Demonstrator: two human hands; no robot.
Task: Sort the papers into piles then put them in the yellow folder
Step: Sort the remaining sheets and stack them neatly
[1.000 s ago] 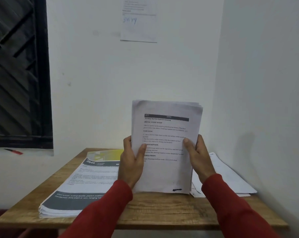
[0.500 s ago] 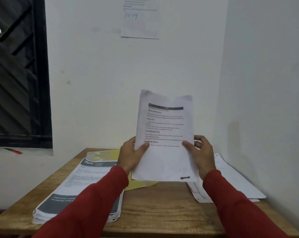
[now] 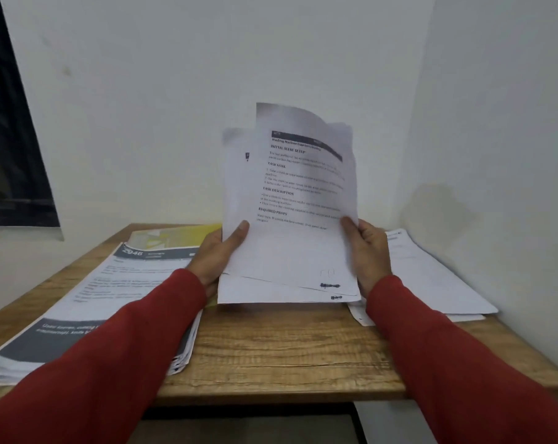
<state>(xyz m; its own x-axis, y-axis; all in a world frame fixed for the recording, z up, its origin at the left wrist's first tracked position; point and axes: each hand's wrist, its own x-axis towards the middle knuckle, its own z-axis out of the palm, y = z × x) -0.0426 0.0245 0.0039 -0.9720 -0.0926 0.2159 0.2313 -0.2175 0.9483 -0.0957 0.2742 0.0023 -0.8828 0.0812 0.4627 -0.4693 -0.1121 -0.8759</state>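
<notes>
Half a second on, the front sheet had been fanned toward one o'clock off the stack, pinched by the right hand and left hand, suggesting sorting was continuing.

A bare strip of wooden surface lies open between the two red sleeves, running from centre toward 6 o'clock — the widest free lane in view. At 9 o'clock a thick printed stack fills the left side, with the yellow folder behind it at 10 o'clock. At 3 o'clock loose white sheets lie against the side wall. Held papers block the centre at 12 o'clock.
</notes>
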